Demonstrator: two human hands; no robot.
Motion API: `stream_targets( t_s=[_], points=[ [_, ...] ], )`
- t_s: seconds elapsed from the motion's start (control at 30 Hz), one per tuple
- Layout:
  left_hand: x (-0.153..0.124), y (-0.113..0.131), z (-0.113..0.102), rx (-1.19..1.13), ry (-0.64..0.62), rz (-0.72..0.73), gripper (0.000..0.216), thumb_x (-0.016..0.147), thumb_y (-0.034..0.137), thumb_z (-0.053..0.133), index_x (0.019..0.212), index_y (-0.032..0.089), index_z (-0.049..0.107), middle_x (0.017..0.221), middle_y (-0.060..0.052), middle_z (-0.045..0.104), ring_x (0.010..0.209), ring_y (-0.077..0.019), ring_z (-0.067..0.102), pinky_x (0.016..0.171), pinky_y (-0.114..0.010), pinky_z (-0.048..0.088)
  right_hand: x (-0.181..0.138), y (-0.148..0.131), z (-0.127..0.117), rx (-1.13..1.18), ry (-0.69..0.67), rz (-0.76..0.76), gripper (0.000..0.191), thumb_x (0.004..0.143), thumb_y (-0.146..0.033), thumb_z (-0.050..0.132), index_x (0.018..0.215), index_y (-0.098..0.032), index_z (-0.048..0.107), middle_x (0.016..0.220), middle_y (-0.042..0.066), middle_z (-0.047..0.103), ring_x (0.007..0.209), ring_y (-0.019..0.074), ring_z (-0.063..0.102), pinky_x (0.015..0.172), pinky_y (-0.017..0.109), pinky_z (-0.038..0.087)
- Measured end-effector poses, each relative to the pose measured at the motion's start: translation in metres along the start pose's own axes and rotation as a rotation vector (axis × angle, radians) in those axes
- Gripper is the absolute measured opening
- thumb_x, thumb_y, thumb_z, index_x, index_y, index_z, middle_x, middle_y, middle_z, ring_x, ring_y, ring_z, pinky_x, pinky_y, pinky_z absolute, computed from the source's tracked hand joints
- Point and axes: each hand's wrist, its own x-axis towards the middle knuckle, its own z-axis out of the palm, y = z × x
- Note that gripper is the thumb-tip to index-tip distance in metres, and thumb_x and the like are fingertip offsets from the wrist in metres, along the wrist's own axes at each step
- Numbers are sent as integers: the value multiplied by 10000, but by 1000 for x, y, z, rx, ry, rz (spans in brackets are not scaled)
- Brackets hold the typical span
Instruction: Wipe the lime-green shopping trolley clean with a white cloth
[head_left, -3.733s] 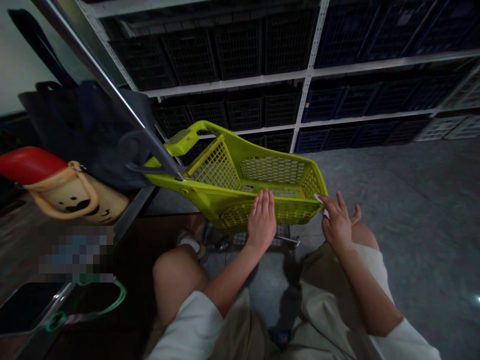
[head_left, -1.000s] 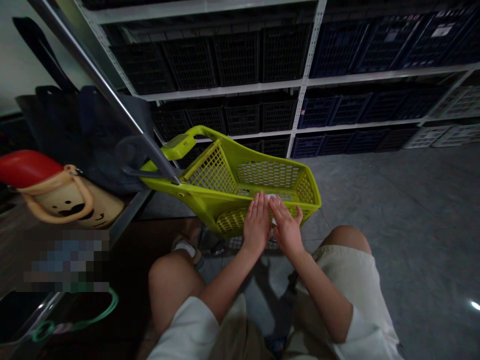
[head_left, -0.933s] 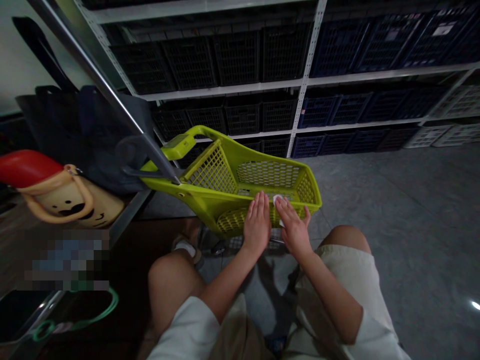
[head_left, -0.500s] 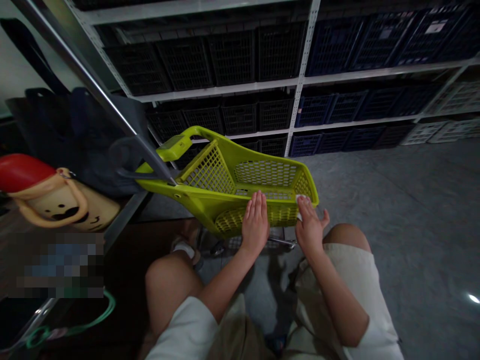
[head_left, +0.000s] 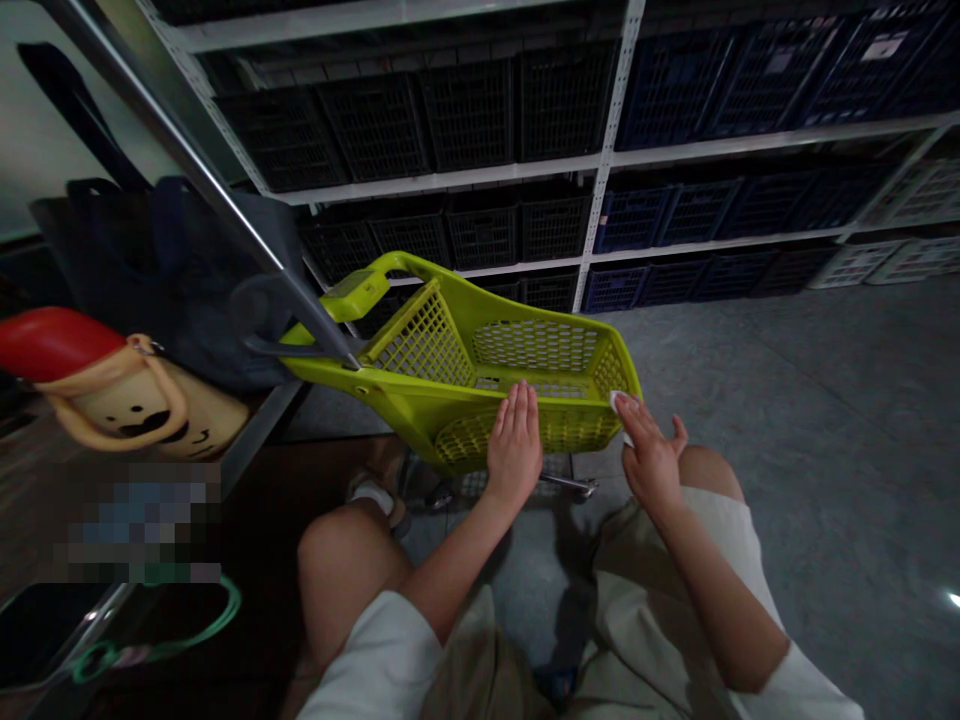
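The left hand (head_left: 515, 447) lies flat, fingers straight, on the cart's (head_left: 401, 393) near rim; the right hand (head_left: 651, 462) grips a white tissue (head_left: 616, 401) at the rim's front corner.

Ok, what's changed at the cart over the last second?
The right hand has moved right, away from the left hand, along the near rim of the cart towards its outer corner, carrying the white cloth or tissue with it. No grip was visibly taken or let go. The left hand stays at the near rim; the cart and dark bag stay put.
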Motion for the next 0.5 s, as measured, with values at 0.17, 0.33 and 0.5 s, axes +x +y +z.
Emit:
stream_targets(
  t_s=[0.17,0.33,0.5],
  points=[
    [-1,2,3,-10,16,-19,682,906,90,401,1551,8,197,1635,-199,274,1539,-265,184,1248,-436,268,0,-12,5,22,64,165,680,795,-64,383,1451,-222,468,1470,112,561,1413,246,463,1165,589,147],
    [-2,1,7,-25,20,-26,713,894,124,439,1556,26,192,1638,-196,270,1540,-271,168,1249,-450,263,23,-103,16,126,-30,25,688,759,-29,395,1422,-175,507,1478,136,547,1414,228,457,1191,532,111],
    [-1,-1,3,-31,14,-20,685,909,120,414,1554,37,203,1623,-202,304,1535,-264,191,1242,-458,281,27,-112,12,190,-115,-99,752,737,-26,405,1459,-228,466,1492,95,540,1432,212,433,1196,533,66]
  ],
)
